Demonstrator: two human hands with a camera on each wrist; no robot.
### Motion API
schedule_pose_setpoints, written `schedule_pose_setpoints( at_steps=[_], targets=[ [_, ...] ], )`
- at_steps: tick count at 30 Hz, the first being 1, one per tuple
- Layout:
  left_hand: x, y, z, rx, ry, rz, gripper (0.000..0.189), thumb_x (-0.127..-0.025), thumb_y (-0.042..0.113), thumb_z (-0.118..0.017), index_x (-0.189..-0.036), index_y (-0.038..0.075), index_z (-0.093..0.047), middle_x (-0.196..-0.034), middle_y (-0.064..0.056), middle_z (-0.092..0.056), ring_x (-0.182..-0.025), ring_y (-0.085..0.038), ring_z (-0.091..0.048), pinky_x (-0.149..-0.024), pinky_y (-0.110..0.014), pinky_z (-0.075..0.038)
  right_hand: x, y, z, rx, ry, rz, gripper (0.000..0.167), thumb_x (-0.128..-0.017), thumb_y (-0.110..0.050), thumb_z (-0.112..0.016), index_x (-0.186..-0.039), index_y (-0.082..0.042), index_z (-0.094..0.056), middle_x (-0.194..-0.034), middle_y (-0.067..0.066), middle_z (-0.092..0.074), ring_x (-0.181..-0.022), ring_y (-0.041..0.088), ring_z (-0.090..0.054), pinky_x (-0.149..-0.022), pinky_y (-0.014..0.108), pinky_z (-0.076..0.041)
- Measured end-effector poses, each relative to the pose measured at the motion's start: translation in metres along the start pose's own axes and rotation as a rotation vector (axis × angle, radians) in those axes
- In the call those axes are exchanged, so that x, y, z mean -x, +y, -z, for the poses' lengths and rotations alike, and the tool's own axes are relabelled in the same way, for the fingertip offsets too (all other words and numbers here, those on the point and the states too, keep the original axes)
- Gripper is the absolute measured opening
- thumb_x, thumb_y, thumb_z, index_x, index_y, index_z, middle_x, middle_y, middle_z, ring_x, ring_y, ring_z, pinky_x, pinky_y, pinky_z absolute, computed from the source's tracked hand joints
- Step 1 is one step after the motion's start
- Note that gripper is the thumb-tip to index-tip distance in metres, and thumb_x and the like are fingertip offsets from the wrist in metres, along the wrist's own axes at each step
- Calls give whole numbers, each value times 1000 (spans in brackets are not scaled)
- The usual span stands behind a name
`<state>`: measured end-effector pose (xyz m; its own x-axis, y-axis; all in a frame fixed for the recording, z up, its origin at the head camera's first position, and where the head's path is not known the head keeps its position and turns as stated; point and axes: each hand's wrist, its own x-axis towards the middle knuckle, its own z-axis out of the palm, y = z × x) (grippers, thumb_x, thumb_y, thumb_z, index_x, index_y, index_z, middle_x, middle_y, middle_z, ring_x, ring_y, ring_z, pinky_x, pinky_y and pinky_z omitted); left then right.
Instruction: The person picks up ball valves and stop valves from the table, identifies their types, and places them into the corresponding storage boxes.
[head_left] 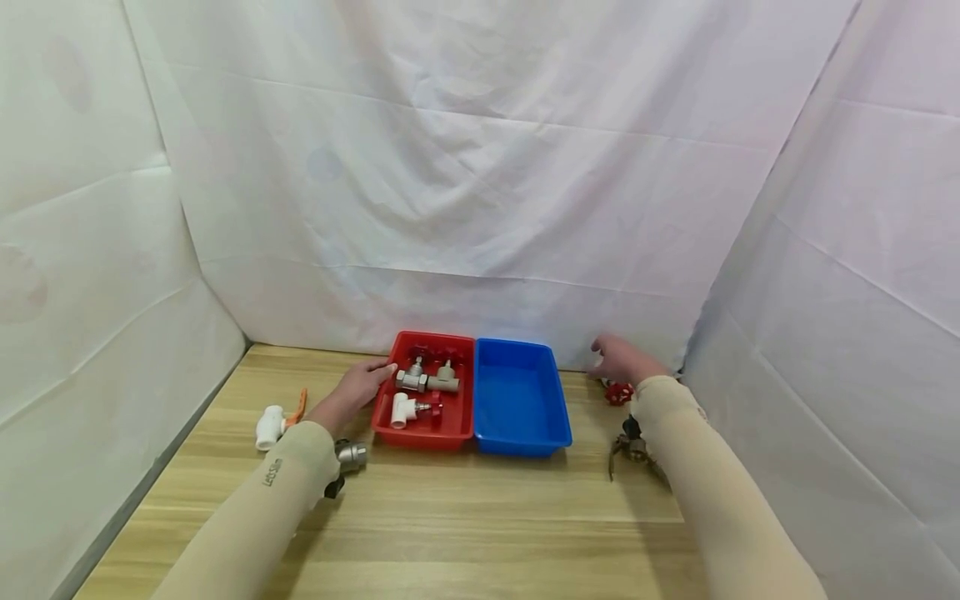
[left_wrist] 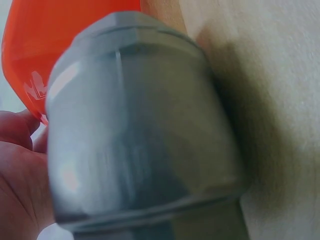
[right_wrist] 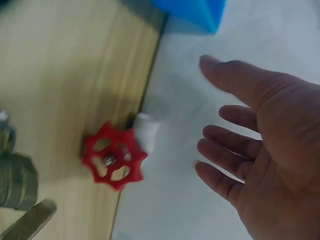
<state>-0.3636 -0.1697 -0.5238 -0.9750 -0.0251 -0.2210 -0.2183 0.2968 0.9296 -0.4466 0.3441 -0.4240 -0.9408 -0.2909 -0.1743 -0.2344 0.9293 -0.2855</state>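
Observation:
My left hand (head_left: 358, 387) holds the left rim of the red tray (head_left: 427, 440), with a fingertip over the edge. Inside that tray lie a metal valve (head_left: 412, 380), a beige valve (head_left: 444, 380) and a white valve (head_left: 402, 409), with red handwheels. A silver metal valve (left_wrist: 140, 130) fills much of the left wrist view, near the left wrist. Over at the right, my right hand (right_wrist: 272, 145) is in the air with fingers apart, holding nothing. Close to it, a valve with a red handwheel (right_wrist: 114, 156) lies by the table's back edge; its body is partly hidden.
A blue tray (head_left: 522, 448) stands against the red tray's right side. At the left is a white valve with an orange lever (head_left: 272, 428). A brass-coloured valve (head_left: 636, 448) lies under the right forearm. White cloth (head_left: 480, 208) hangs behind and on both sides.

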Motion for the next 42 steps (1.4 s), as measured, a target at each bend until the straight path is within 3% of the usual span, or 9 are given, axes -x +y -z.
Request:
schedule_pose_setpoints(
  at_steps=[6, 11, 23, 32, 38, 42],
  targets=[
    [1, -1, 1, 8, 3, -2, 55, -119, 33, -53, -166, 6, -49, -153, -27, -60, -129, -39, -68, -99, -51, -63, -1, 15, -10, 124, -12, 4, 76, -96, -14, -88, -156, 11, -50, -158, 34, -51, -147, 52, -49, -120, 64, -43],
    [3, -1, 3, 8, 4, -2, 56, -118, 34, -55, -166, 6, -49, -152, -28, -60, -128, -39, -69, -97, -51, -64, 6, 13, -12, 136, -20, 6, 87, -92, -13, -92, -160, 12, -44, -165, 37, -41, -152, 55, -41, -123, 66, -38],
    [4, -3, 6, 14, 15, 0, 55, -118, 34, -54, -166, 7, -50, -152, -26, -60, -127, -38, -69, -97, -50, -64, 1, 27, -19, 161, -15, 36, 86, -85, -9, -97, -154, 13, -51, -154, 35, -52, -141, 54, -53, -115, 64, -47],
    [15, 3, 3, 27, 7, -25, 55, -118, 34, -54, -165, 5, -50, -153, -27, -60, -127, -39, -69, -99, -51, -63, -5, 51, -35, 121, -28, 11, 88, -84, -10, -96, -155, 12, -49, -156, 36, -50, -142, 53, -51, -117, 64, -45],
    [15, 1, 3, 17, 13, -19, 55, -119, 34, -54, -166, 6, -50, -154, -26, -60, -129, -38, -67, -102, -51, -62, -12, 60, -39, 114, -39, 4, 80, -83, -14, -96, -145, 11, -54, -139, 34, -59, -125, 51, -59, -103, 61, -53],
    [14, 0, 2, 19, 17, -16, 55, -119, 34, -54, -165, 6, -51, -154, -25, -60, -129, -37, -67, -103, -51, -61, -10, 63, -38, 114, -47, 25, 73, -85, -13, -94, -143, 9, -55, -138, 32, -56, -117, 45, -59, -95, 55, -55]
  ],
)
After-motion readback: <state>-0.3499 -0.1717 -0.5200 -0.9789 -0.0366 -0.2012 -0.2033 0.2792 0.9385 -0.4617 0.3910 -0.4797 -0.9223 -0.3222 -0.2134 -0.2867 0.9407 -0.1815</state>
